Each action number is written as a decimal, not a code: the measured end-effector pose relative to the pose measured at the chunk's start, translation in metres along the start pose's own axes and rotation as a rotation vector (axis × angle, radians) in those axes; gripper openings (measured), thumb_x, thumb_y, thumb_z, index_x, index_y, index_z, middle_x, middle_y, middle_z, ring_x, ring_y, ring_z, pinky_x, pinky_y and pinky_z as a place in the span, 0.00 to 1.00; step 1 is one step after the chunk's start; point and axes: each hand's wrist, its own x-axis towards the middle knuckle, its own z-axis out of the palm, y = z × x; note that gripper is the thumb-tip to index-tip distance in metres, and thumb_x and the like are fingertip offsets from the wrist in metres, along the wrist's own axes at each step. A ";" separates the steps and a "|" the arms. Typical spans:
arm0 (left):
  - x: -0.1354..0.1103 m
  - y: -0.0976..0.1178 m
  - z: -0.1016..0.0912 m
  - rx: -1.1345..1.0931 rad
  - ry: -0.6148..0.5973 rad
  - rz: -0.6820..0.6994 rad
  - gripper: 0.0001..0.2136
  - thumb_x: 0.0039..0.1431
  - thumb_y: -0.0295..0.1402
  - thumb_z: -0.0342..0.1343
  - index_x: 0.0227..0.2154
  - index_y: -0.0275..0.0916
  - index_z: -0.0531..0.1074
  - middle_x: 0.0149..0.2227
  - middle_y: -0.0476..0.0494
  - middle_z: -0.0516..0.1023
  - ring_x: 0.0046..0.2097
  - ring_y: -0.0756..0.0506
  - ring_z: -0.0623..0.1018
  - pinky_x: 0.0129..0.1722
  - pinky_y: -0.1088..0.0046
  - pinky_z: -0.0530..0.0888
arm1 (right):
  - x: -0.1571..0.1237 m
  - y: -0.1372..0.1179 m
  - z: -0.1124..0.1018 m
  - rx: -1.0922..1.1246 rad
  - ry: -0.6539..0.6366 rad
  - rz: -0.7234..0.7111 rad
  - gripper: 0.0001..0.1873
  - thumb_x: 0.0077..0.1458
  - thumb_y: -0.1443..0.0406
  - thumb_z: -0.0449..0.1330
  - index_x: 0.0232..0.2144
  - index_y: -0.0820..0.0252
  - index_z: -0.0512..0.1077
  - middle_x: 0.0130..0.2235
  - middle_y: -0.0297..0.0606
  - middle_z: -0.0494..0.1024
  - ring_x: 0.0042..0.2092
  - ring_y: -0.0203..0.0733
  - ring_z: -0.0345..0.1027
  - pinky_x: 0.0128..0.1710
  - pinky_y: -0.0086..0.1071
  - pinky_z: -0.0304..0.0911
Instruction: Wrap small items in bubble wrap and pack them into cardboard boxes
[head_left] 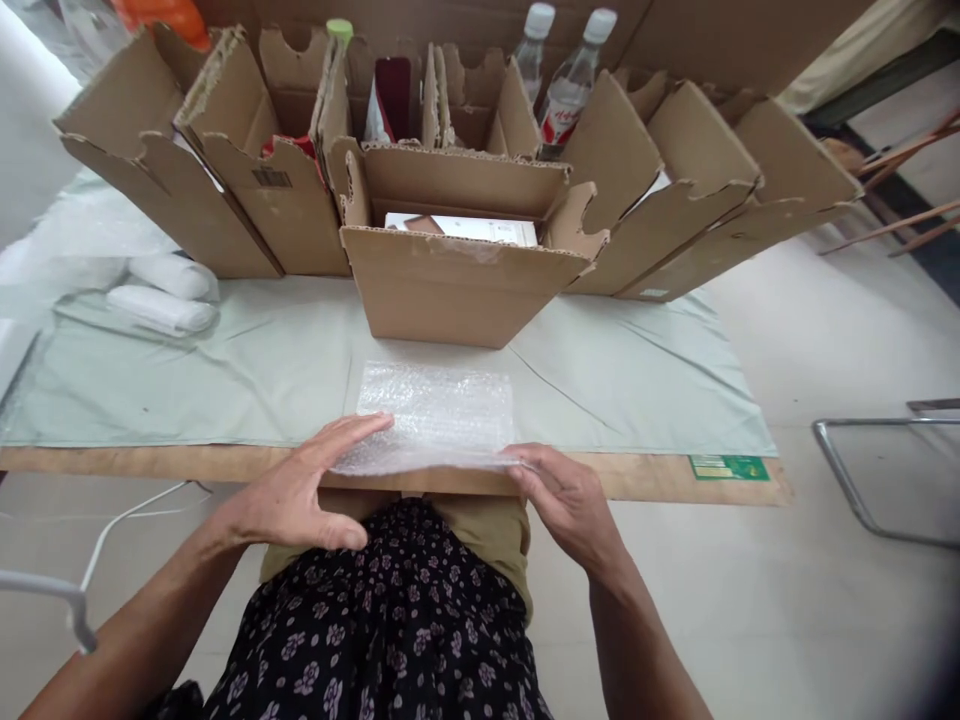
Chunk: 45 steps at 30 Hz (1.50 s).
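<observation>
A flat piece of clear bubble wrap (439, 410) lies on the cloth-covered table, its near edge reaching over the table's front edge. My right hand (559, 495) pinches its near right corner between thumb and fingers. At the left side of the sheet is my left hand (315, 490), thumb and fingers spread wide. Its fingertips are over the wrap's left part, and whether they press on it I cannot tell. Just beyond the wrap stands an open cardboard box (457, 290) with a white flat item (480, 230) inside.
Several open cardboard holders (247, 200) line the back of the table, some with things in them. Two clear bottles (574, 85) stand among them. White rolled packing material (161, 305) lies at the left. A metal frame (840, 470) stands on the floor at right.
</observation>
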 end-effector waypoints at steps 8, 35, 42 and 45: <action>0.038 -0.006 0.028 -0.089 0.460 -0.278 0.12 0.64 0.39 0.52 0.34 0.39 0.78 0.28 0.49 0.79 0.30 0.48 0.76 0.30 0.74 0.71 | 0.037 0.018 0.021 0.366 0.122 0.267 0.31 0.55 0.54 0.69 0.57 0.56 0.70 0.34 0.34 0.81 0.36 0.43 0.77 0.38 0.38 0.74; 0.067 -0.006 0.014 0.217 0.631 -0.290 0.07 0.61 0.38 0.57 0.37 0.42 0.71 0.32 0.50 0.76 0.32 0.47 0.74 0.34 0.71 0.73 | 0.066 0.020 0.032 -0.324 0.433 0.007 0.08 0.65 0.57 0.59 0.39 0.52 0.73 0.38 0.38 0.81 0.41 0.47 0.73 0.45 0.41 0.67; 0.073 -0.023 0.020 0.493 0.681 -0.200 0.29 0.64 0.39 0.58 0.65 0.34 0.62 0.52 0.31 0.78 0.54 0.34 0.77 0.54 0.51 0.74 | 0.078 0.048 0.026 -0.521 0.374 0.065 0.27 0.64 0.54 0.57 0.60 0.61 0.68 0.57 0.56 0.77 0.55 0.61 0.71 0.52 0.55 0.64; 0.069 -0.014 0.027 0.580 0.697 -0.009 0.29 0.68 0.42 0.56 0.68 0.39 0.59 0.69 0.27 0.63 0.70 0.30 0.64 0.66 0.46 0.64 | 0.070 0.033 0.027 -0.538 0.437 -0.023 0.29 0.67 0.55 0.56 0.67 0.55 0.62 0.66 0.54 0.69 0.64 0.61 0.65 0.59 0.57 0.61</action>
